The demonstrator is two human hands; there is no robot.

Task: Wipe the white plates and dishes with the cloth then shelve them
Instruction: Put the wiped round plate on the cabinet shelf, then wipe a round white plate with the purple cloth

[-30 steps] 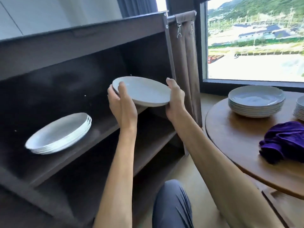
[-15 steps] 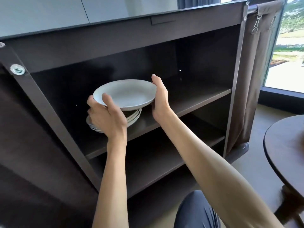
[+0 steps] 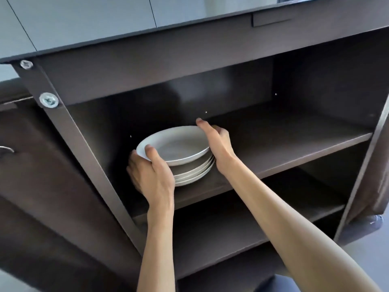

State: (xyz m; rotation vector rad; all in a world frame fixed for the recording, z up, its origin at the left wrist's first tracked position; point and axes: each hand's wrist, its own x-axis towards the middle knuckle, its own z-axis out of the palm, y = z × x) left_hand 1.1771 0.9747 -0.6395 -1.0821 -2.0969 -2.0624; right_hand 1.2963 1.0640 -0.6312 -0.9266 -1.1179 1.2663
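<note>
Inside the dark cabinet (image 3: 231, 66), a stack of white plates (image 3: 193, 172) is seen already shelved on the upper shelf (image 3: 294, 144). One more plate (image 3: 174, 145) is held just over that stack, gripped at its rims by the left hand (image 3: 152, 175) and the right hand (image 3: 216, 142). It is judged not yet set down; any remaining dishes are out of view.

From my remote seat I saw two bare forearms with no sleeves, watch or rings. The left hand (image 3: 152, 177) and right hand (image 3: 219, 145) wore no gloves. Blue-grey trouser fabric (image 3: 271, 283) showed at the bottom edge.
</note>
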